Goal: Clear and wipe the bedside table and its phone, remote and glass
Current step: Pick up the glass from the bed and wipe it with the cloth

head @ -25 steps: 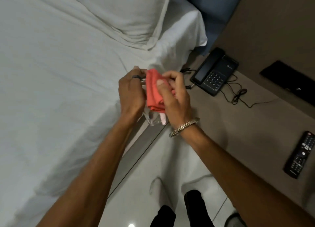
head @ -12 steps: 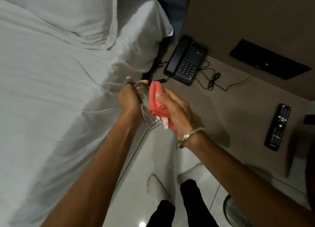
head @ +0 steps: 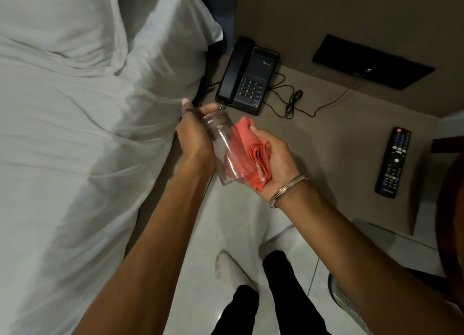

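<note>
Glass (head: 222, 147): clear tumbler, held in mid-air over the gap between bed (head: 75, 158) and desk (head: 339, 138), tilted with its mouth toward the person's body and its base up near the fingers. Left hand (head: 194, 136) is wrapped around the upper part of it. Right hand (head: 272, 156) lies palm up, cupping a folded red cloth (head: 251, 151) that presses against the glass's side.

Phone (head: 247, 79): black, on the desk near the pillow (head: 140, 45), handset seated, cord (head: 292, 103) coiled loosely beside it.

Remote (head: 393, 162): black, near the desk's front right corner, well apart from the phone.

Risks, as judged:
- Dropping. The glass hangs over hard white floor tile (head: 226, 221) (not over the bed), gripped by one hand only. A smooth wall could slide through the fingers if the cloth rubs hard against the hold.
- Incomplete wipe. The left hand's fingers cover part of the wall; that patch would stay smudged unless the grip is shifted, and shifting is itself the moment most likely to lose it.
- Setting down. The desk has not visibly been wiped, so a clean glass returned there may pick up dust again.
- Cord snag. A cloth dragged past the phone could catch the loose loop and pull the set.
</note>
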Tool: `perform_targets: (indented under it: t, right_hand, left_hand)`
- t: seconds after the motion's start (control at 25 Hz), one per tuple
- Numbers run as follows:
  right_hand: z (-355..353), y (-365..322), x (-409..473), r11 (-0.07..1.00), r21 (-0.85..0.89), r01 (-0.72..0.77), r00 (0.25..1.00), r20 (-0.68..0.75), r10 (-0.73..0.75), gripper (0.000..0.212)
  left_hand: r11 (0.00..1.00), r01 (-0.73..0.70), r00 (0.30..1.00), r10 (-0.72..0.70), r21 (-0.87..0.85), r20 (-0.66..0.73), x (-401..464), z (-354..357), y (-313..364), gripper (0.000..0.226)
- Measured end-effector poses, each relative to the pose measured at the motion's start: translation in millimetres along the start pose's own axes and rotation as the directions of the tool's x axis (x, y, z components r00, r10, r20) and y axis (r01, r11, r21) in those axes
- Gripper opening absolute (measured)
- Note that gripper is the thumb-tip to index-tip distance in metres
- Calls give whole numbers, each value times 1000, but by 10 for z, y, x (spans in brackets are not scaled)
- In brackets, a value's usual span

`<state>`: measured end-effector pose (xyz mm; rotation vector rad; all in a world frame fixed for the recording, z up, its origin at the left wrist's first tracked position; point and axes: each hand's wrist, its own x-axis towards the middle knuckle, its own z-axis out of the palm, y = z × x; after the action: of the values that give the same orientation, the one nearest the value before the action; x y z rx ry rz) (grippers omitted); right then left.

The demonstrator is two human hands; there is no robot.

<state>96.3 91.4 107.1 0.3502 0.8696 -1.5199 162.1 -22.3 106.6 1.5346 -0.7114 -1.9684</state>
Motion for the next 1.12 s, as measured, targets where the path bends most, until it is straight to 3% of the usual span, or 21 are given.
perform_targets:
  t: [0.08,0.12,0.16,0.2,0.24,0.28,0.32,0.4,0.48,0.56,0.72,0.84,0.96,1.12]
  right_hand:
    - [-62,48,27,975,56,215,970,-129,-206,33]
    - [-80,40,21,931,-41,363,911,-194,-363,37]
    - [-80,24,4,831,-256,494,815,-198,-545,40]
    - [-108,-27,-13,684,-473,556,733,-109,-671,40]
    - [-170,-102,-11,572,-594,566,708,-5,-706,40]
    - [-184,-168,4,561,-634,533,745,37,-666,37]
    - [-214,-261,12,643,-612,461,815,4,-580,32]
    - [-311,-481,41,904,-399,153,966,-131,-221,26]
    - [-586,-677,42,974,-165,-152,985,-109,135,37]
    - [-891,-770,-58,955,-57,-292,956,-51,290,47]
    - [-1532,-884,-343,933,223,-281,954,-44,298,73]
    - [-1928,-1050,-454,915,381,-131,956,-195,218,70]
    - [-2263,-1309,-509,901,435,-10,943,-296,153,71]
    - [-2475,-1516,-493,919,395,20,957,-274,97,70]
  left_hand:
    - [974,-90,995,95,209,-16,-97,172,-80,52]
    - [941,-120,993,113,317,38,-146,220,-108,44]
    - [915,-145,988,111,376,110,-195,220,-151,35]
    - [918,-122,986,69,378,151,-253,239,-224,27]
    - [931,-55,988,-1,360,156,-323,277,-281,25]
    - [945,-3,987,-50,326,153,-348,277,-321,31]
    - [952,22,982,-77,307,171,-341,300,-379,40]
    - [957,-10,981,-47,291,189,-343,445,-502,51]
    - [967,-40,987,-1,251,162,-328,648,-663,56]
    - [981,-58,989,31,186,145,-239,835,-788,63]
    - [955,-175,980,144,241,139,-10,1335,-1012,68]
    - [883,-274,938,157,381,310,91,1602,-1233,77]
    - [758,-385,878,126,526,461,176,1839,-1539,92]
    - [651,-489,824,128,580,552,291,2131,-1754,101]
